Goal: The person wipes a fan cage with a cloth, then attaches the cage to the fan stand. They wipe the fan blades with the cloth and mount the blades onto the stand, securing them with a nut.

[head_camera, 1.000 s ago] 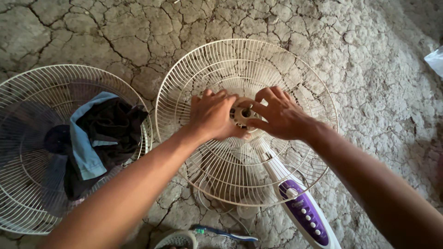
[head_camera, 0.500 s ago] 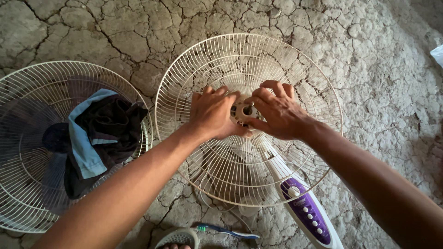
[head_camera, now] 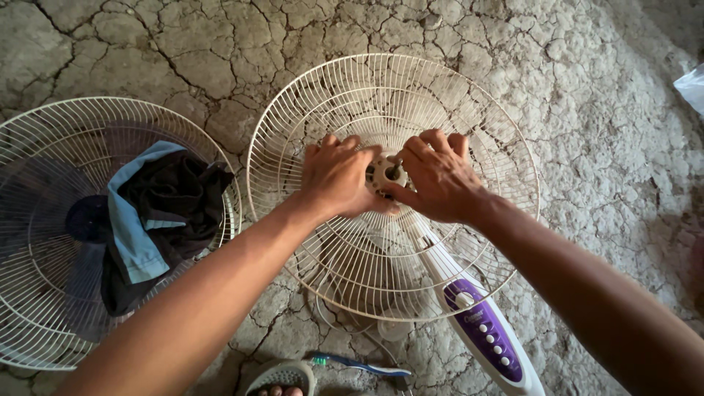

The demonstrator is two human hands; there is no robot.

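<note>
The rear fan guard (head_camera: 392, 183) — a round, off-white wire grille — lies flat on cracked, dry earth (head_camera: 572, 95) and serves as the reference for all positions below. At its centre sits the motor hub (head_camera: 381, 172), a pale round fitting with a short dark shaft (head_camera: 396, 169) projecting from it.

Left hand (head_camera: 337, 176): placed on the guard just left of the hub, fingers curled over the wires, thumb side against the hub. It presses on the grille and hub edge; whether it actually grips a part cannot be told.

Right hand (head_camera: 440, 176): placed just right of the hub, fingers bent, thumb and forefinger closing in on the hub and shaft. The fingertips hide the contact point, so a firm grasp cannot be confirmed.

Both forearms cross the lower half of the guard and cover part of its wires.

Surrounding items:
- Fan column (head_camera: 477, 323) — white, with a purple control panel carrying round buttons; it emerges from under the guard at the lower right.
- Second wire guard (head_camera: 51, 147), well to the left of the reference guard, their rims nearly meeting. A dark fan blade (head_camera: 44, 220) shows through it, and a black and light-blue cloth (head_camera: 154, 213) lies on top.
- Toothbrush (head_camera: 359, 364), blue handle, on the ground below the guard.
- Sandal (head_camera: 282, 378), grey, beside the toothbrush at the bottom edge.
- Pale plastic bag (head_camera: 693, 84), far right of the guard, cut by the frame edge.
</note>
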